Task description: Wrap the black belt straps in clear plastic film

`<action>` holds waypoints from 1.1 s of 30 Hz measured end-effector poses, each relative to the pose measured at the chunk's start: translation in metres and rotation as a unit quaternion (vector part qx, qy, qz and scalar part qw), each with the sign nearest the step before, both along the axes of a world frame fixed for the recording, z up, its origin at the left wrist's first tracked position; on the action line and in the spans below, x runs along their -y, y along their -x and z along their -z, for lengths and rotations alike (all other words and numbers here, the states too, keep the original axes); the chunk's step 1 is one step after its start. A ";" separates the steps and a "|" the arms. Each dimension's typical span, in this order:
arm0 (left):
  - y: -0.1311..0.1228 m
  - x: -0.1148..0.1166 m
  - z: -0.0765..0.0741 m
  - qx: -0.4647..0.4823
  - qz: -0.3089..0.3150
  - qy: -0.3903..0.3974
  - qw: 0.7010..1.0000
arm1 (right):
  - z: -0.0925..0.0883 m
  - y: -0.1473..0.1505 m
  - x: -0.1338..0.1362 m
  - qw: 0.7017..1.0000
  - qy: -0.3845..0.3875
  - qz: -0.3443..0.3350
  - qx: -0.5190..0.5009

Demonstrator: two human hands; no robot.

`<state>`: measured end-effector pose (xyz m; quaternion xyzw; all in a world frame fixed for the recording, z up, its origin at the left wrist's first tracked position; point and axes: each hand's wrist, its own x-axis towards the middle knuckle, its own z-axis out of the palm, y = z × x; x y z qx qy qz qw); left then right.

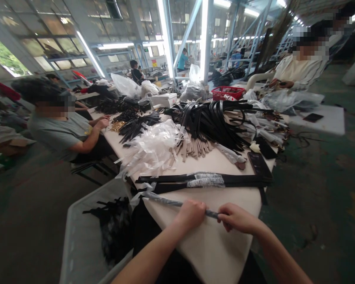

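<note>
My left hand (192, 215) and my right hand (238, 219) both grip a black belt strap (177, 204) partly sleeved in clear plastic film, holding it just above the cream-covered table (219, 205). Its far end reaches toward the table's left edge. Just beyond my hands lie black straps (204, 180) with film around their middles. Farther up the table are a heap of black leather belts (213, 126), a mound of clear film-wrapped pieces (150, 148), and a row of tan straps (192, 146).
A grey bin (85, 232) holding black straps stands left of my arms. A seated person (62, 130) works along the table's left side, and another (298, 73) sits at its far right. A red basket (227, 92) and plastic bags stand at the far end.
</note>
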<state>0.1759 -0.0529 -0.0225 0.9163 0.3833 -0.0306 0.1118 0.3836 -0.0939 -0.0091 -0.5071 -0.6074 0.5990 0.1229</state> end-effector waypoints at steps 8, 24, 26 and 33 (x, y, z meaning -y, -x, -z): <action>0.000 0.008 0.009 0.041 -0.035 -0.013 0.998 | 0.007 -0.019 0.005 0.999 0.042 -0.003 -0.001; -0.002 0.009 0.003 0.027 -0.036 0.032 0.998 | 0.009 -0.002 -0.005 0.998 -0.061 -0.005 0.027; -0.001 0.008 0.001 0.023 -0.053 0.017 0.998 | 0.010 -0.005 -0.006 0.999 -0.045 -0.008 0.017; -0.013 0.011 -0.001 0.016 -0.041 0.046 0.998 | 0.011 -0.009 -0.011 0.999 -0.029 -0.020 0.000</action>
